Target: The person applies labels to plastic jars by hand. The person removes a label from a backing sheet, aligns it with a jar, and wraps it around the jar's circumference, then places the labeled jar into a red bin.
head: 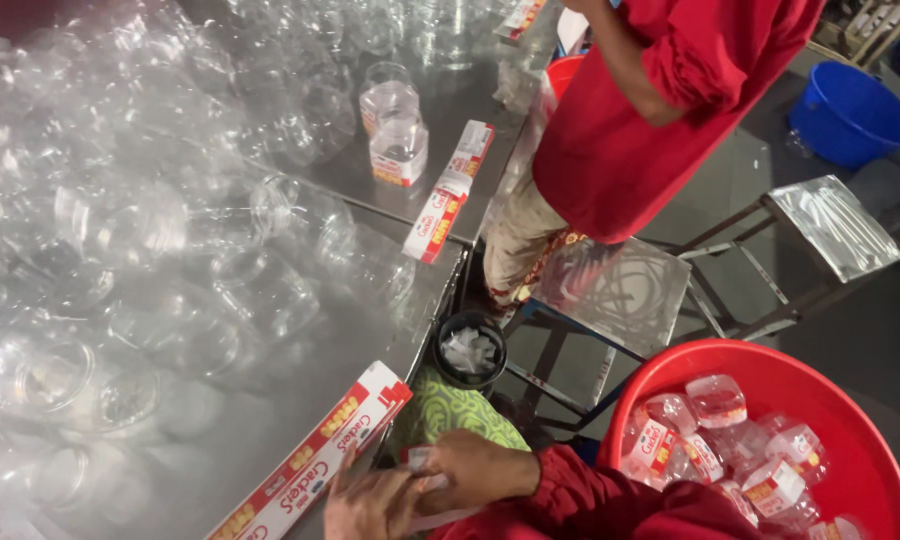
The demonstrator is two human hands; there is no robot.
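At the bottom edge of the head view, the left hand (pixel 368 505) and the right hand (pixel 470 470) are pressed together around a small whitish, label-like piece (pixel 417 462), which is pinched between the fingers of both; what else is held cannot be told, since much is hidden by the hands. Just beside the left hand, a long strip of red-and-white printed labels (pixel 315 455) is laid on the grey metal table (pixel 410 150). A black round cup of clear scraps (pixel 471 350) is seen beyond the right hand. To the left, the table is covered by a heap of clear plastic jars (pixel 120 230). To the right, labelled jars (pixel 715 445) are held in a red round plastic tub (pixel 850 420). Farther off, another person in a red shirt (pixel 640 130) is seen near a blue bucket (pixel 850 110).
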